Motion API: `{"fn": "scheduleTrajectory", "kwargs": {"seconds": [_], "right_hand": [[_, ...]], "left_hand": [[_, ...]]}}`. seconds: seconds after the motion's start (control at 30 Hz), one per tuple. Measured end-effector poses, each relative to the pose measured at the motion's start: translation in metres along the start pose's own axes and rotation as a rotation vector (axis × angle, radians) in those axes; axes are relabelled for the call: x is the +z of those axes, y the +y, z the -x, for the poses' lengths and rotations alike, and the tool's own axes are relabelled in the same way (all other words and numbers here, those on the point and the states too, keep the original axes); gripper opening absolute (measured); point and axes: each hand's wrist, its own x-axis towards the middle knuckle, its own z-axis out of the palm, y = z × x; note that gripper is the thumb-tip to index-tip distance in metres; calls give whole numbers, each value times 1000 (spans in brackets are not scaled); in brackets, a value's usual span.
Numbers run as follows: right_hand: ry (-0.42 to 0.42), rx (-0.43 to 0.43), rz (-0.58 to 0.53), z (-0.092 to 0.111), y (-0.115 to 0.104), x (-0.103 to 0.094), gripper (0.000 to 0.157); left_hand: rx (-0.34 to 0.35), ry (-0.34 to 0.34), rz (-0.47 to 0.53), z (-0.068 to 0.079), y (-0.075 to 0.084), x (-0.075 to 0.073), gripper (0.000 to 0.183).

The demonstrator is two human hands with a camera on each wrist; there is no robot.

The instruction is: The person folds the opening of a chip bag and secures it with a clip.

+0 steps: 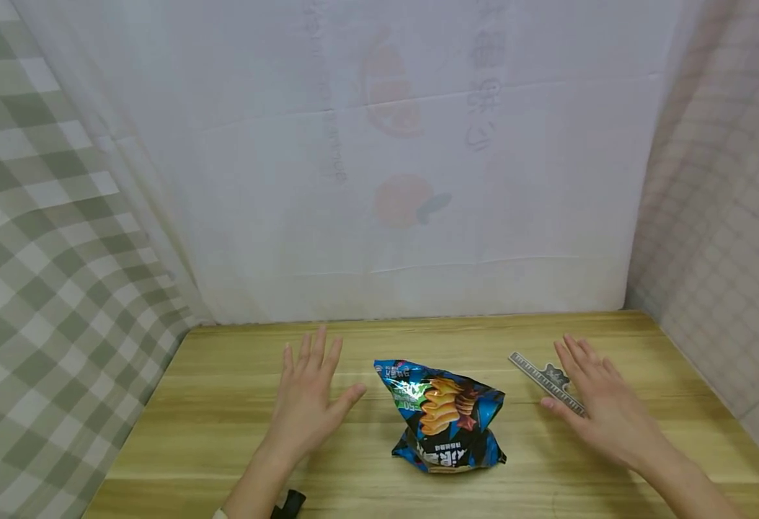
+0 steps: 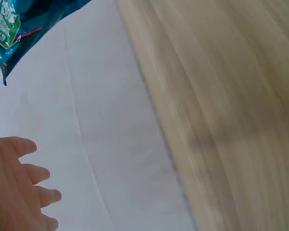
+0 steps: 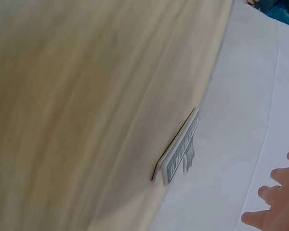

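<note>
A blue and black bag of chips point(image 1: 447, 414) stands on the wooden table between the two hands, its print upside down in the head view. My left hand point(image 1: 311, 404) is to the left of the bag, fingers spread and straight, apart from it. To the right, my right hand point(image 1: 606, 407) has its fingers extended beside a narrow clip with a piano-key pattern point(image 1: 544, 382). The hand covers the clip's near end in the head view. In the right wrist view the clip point(image 3: 178, 149) shows two layers, with my fingertips point(image 3: 257, 219) off to its right.
The wooden table point(image 1: 223, 404) meets a white printed cloth point(image 1: 275, 216) at the back. A green checked cloth point(image 1: 48, 274) hangs at the left and a pale gridded one point(image 1: 723, 216) at the right. A small black object point(image 1: 291, 503) shows by the left wrist.
</note>
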Motion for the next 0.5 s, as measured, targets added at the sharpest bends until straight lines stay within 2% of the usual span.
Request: {"fn": "scheduleTrajectory", "kwargs": {"seconds": [0.2,0.5], "right_hand": [[34,-12,-54,0,-9,-1,93],[77,-3,-138,-3,-30,-2,90]], "left_hand": [[48,60,33,-4,11,-1,84],[151,236,143,-11,23,0,84]]}}
